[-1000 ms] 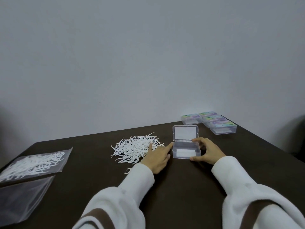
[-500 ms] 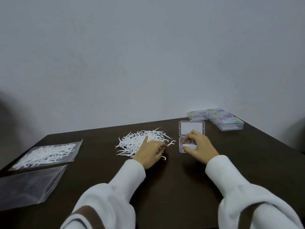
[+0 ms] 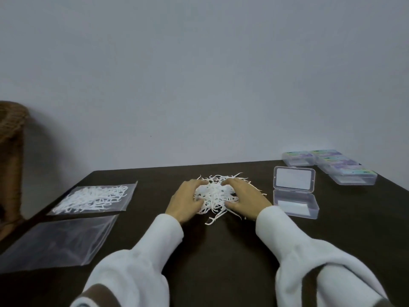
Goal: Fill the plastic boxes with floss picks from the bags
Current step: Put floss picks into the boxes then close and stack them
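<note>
Fingertips hiding in floss pick pile [image 3: 215, 196]; left hand [image 3: 184, 201] and right hand [image 3: 244, 197] cupping it. Open plastic box [image 3: 295, 202] sitting unfilled; far-left bag [image 3: 95, 198] holding picks.

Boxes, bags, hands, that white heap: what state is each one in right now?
Open box: lid up, no picks inside.
Closed boxes: lids shut, grouped at the far right.
Full bag: flat, holding picks.
Empty bag: flat.
Pile of picks: loose, being gathered.
Left hand: cupping the pile.
Right hand: cupping the pile.
</note>
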